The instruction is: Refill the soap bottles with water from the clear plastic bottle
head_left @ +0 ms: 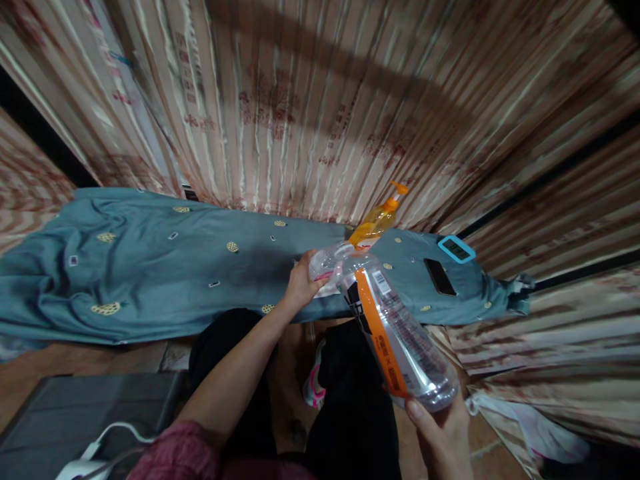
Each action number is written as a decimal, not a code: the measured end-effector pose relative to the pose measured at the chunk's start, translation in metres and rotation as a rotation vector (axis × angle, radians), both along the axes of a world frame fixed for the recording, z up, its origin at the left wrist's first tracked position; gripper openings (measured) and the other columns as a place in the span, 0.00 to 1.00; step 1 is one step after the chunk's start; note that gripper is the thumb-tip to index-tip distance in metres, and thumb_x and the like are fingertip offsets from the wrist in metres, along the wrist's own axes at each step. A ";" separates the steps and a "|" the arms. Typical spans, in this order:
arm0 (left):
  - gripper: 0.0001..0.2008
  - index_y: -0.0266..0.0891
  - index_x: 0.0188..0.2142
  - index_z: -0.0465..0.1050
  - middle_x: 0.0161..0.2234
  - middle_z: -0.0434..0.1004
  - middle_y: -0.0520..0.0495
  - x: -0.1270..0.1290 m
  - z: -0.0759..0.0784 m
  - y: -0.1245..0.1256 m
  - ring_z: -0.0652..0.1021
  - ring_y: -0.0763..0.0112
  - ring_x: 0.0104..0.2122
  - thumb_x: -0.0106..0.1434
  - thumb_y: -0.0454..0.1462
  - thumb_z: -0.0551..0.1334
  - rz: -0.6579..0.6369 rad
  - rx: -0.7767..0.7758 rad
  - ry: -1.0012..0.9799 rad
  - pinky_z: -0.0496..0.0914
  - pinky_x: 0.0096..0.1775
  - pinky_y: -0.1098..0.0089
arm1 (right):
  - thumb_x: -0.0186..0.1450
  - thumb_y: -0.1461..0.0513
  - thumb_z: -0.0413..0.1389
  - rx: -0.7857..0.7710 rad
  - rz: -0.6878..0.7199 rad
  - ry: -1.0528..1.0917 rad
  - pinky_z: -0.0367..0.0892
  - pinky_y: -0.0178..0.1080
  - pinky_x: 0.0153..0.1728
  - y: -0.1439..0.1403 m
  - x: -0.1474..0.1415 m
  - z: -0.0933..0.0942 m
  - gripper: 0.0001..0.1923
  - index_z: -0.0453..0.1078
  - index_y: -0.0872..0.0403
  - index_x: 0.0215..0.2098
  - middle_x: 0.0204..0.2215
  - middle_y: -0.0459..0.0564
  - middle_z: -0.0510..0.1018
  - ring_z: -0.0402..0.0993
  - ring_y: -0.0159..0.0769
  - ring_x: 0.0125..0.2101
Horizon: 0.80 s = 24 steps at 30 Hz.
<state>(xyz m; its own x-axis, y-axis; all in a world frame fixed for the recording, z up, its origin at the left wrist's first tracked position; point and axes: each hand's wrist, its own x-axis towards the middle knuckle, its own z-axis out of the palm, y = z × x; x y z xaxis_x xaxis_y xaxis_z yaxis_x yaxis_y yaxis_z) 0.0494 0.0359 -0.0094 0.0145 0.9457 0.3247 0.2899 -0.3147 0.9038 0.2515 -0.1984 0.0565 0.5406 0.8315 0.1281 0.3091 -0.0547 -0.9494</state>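
Observation:
My right hand (443, 427) is wrapped round the base of a large clear plastic bottle (400, 333) with an orange, black and silver label. The bottle tilts, its neck pointing up and left, away from me. My left hand (301, 285) is closed round a smaller clear plastic container (323, 262), whose exact kind I cannot make out. This container meets or overlaps the large bottle's neck; whether they touch I cannot tell. Just behind them stands a pump bottle (373, 225) of yellow-orange liquid with an orange pump head. Something white lies partly hidden under my left hand.
A green-grey cloth (150, 267) with pineapple prints covers the long narrow surface. On its right side lie a dark phone (440, 277) and a blue-framed digital timer (456, 249). Patterned curtains (300, 100) hang behind. At lower left, a white charger with cables (87, 463) rests on a grey box (120, 400).

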 end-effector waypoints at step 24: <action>0.30 0.39 0.53 0.69 0.49 0.81 0.42 0.001 0.002 -0.001 0.81 0.53 0.49 0.49 0.33 0.72 -0.004 0.001 -0.005 0.75 0.53 0.56 | 0.55 0.46 0.65 0.049 0.053 0.039 0.68 0.49 0.52 -0.002 0.014 -0.018 0.43 0.63 0.54 0.64 0.51 0.58 0.78 0.75 0.53 0.52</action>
<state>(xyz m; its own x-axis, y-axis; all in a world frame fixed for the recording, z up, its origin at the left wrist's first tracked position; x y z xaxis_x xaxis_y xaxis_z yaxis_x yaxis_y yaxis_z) 0.0503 0.0351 -0.0078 0.0166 0.9453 0.3258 0.2837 -0.3169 0.9050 0.2655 -0.2009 0.0390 0.5016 0.8521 0.1493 0.2735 0.0075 -0.9619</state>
